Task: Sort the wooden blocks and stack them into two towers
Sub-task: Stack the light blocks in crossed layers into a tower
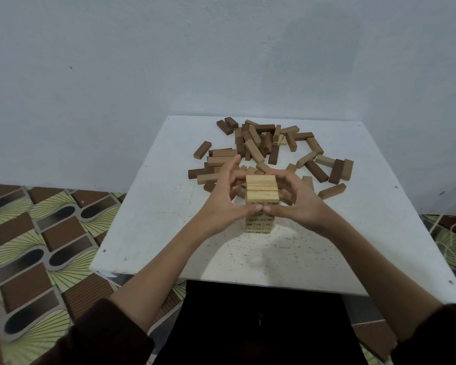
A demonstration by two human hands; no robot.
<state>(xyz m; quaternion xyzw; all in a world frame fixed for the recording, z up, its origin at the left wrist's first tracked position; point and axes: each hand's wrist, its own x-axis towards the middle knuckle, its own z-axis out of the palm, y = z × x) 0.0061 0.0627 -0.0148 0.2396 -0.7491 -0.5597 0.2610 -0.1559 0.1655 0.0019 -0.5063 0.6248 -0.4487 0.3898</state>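
Cups the light tower (261, 191), standing at the near middle of the table (153, 219), with left hand (223, 198) and right hand (298, 204), fingers curled round its top layers. Shows no dark tower begun; leaves a mixed pile (269, 146) loose just behind, so probably under halfway.

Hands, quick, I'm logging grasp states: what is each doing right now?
Left hand: closed round the top of the light block tower, thumb on its near face.
Right hand: closed round the same tower from the other side.
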